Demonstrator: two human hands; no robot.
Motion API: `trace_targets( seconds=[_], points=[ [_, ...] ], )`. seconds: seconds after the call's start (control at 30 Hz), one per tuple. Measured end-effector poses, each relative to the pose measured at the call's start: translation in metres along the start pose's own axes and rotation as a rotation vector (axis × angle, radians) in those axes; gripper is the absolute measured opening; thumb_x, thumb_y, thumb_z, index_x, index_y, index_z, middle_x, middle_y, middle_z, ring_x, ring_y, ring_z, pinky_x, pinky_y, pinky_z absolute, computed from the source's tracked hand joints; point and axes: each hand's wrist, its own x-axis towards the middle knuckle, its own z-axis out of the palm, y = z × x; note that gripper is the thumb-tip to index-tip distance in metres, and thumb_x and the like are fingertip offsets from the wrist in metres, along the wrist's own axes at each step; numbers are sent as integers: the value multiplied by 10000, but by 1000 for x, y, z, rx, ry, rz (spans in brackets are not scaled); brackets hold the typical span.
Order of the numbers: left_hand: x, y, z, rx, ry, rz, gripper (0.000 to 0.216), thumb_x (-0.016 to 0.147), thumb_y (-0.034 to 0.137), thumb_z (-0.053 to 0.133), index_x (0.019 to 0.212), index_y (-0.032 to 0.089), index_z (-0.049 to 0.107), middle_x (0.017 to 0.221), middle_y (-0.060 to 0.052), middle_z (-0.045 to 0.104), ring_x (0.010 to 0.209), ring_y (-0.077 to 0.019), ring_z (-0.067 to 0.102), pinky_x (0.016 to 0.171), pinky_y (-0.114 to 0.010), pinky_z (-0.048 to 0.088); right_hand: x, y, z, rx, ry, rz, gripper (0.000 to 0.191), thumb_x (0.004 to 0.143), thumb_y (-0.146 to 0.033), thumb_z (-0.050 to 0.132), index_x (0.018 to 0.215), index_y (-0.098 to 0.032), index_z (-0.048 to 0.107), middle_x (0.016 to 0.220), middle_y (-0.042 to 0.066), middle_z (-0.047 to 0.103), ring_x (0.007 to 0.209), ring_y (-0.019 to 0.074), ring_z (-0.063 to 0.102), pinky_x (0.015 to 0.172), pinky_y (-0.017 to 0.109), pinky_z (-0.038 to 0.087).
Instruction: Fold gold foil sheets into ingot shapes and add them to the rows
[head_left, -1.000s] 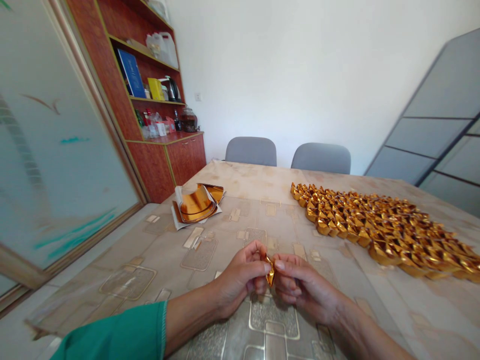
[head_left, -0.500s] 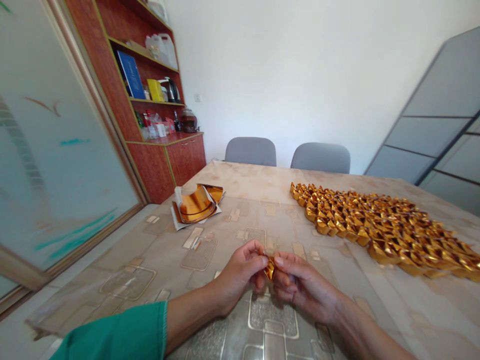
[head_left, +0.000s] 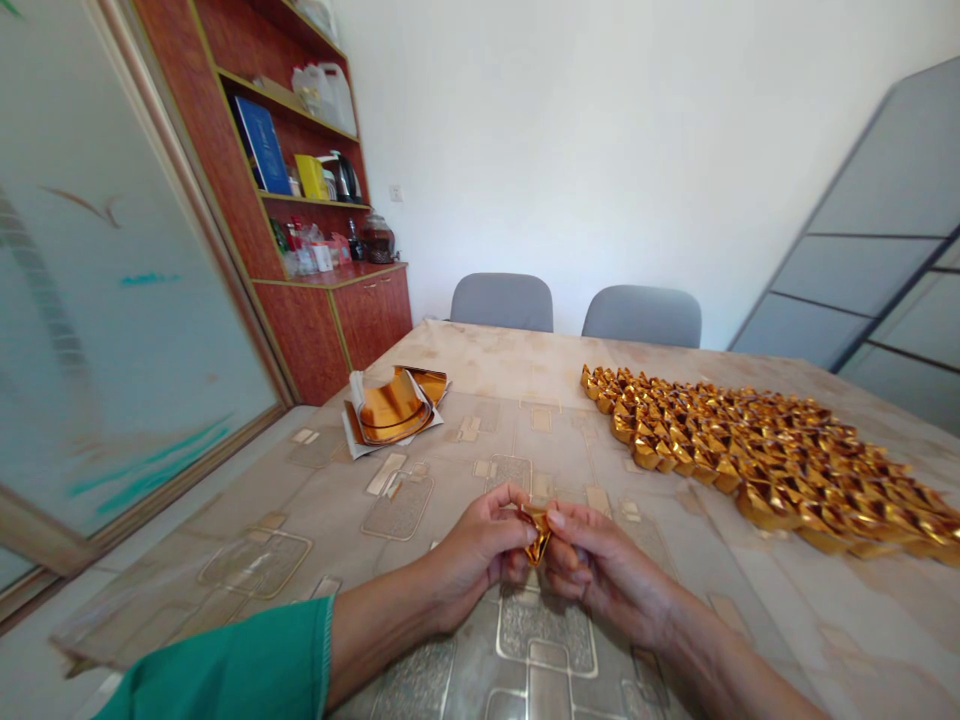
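My left hand (head_left: 480, 555) and my right hand (head_left: 600, 565) meet low over the table (head_left: 315, 520), near its front edge. Both pinch one small folded piece of gold foil paper (head_left: 536, 535) between thumbs and fingertips. The fingers of each hand are curled and pressed together on it. A green sleeve (head_left: 240, 665) covers my left upper arm. Much of the gold piece is hidden by the fingers.
Rows of many folded gold paper ingots (head_left: 757, 460) cover the table's right side. A stack of gold foil sheets (head_left: 394, 410) lies at the left. Two grey chairs (head_left: 502, 300) stand behind the table. A wooden cabinet (head_left: 330, 300) with shelves stands at the back left.
The fingers have worked the gold piece slightly; it now looks wider and more opened between the thumbs. Both hands stay in the same spot.
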Motion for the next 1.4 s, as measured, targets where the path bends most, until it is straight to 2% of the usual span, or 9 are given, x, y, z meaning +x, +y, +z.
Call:
trace_targets(
  seconds=[0.17, 0.33, 0.53, 0.67, 0.83, 0.93, 1.1, 1.3, 1.4],
  points=[
    [-1, 5, 0, -63, -27, -14, 306, 688, 215, 735, 869, 187, 490, 656, 45, 565, 497, -52, 464, 510, -182, 340, -1, 0, -1, 46, 13, -13, 230, 843, -331, 726, 766, -155, 600, 503, -85, 424, 445, 58, 225, 450, 201, 236],
    [0, 7, -1, -48, 5, -33, 324, 639, 148, 713, 868, 184, 486, 659, 52, 561, 463, -33, 417, 475, -171, 297, -1, 0, -1, 48, -22, 32, 236, 830, -328, 733, 751, -165, 581, 509, -82, 424, 446, 64, 248, 457, 210, 235],
    [-2, 5, 0, 12, -61, -21, 342, 682, 180, 695, 930, 202, 460, 675, 49, 554, 505, -58, 459, 511, -191, 326, 1, 0, -4, 62, -17, -3, 193, 879, -288, 677, 762, -155, 601, 506, -82, 405, 453, 67, 204, 453, 212, 212],
    [-1, 5, 0, 66, -16, -51, 334, 625, 109, 636, 894, 200, 460, 653, 64, 514, 493, -49, 426, 494, -185, 291, 1, 1, -4, 20, -41, 15, 165, 872, -283, 677, 786, -156, 618, 495, -86, 391, 440, 67, 196, 443, 218, 194],
    [-1, 7, -2, 15, -31, -109, 341, 608, 111, 632, 893, 201, 468, 680, 61, 510, 499, -42, 426, 496, -176, 277, 0, 2, -4, 14, -46, 23, 162, 882, -284, 662, 789, -159, 618, 493, -88, 370, 441, 71, 188, 448, 225, 194],
    [-2, 8, -1, 8, -39, -84, 356, 621, 126, 654, 914, 204, 469, 702, 56, 532, 516, -49, 450, 511, -179, 311, 0, 1, -5, 33, -40, 13, 180, 884, -287, 661, 766, -159, 613, 496, -87, 361, 445, 72, 189, 455, 228, 200],
    [-1, 6, -2, 130, 5, -68, 334, 590, 60, 585, 869, 201, 469, 601, 76, 504, 453, -52, 413, 480, -192, 322, 1, 2, -4, 14, -30, 14, 157, 861, -259, 691, 769, -152, 624, 487, -87, 363, 447, 67, 184, 445, 216, 179],
    [0, 11, -3, -163, -72, -72, 255, 735, 156, 678, 960, 172, 560, 784, 11, 591, 611, -77, 551, 551, -191, 418, 1, 0, -8, 148, 22, -32, 128, 846, -244, 721, 806, -159, 633, 509, -85, 380, 474, 64, 201, 469, 200, 222],
    [0, 14, -3, -276, -103, -42, 377, 718, 126, 738, 1062, 173, 590, 857, 2, 611, 659, -75, 577, 613, -194, 454, 0, -3, -7, 225, 53, -105, 121, 818, -212, 753, 861, -179, 645, 524, -92, 381, 490, 62, 223, 496, 192, 255]
  ],
)
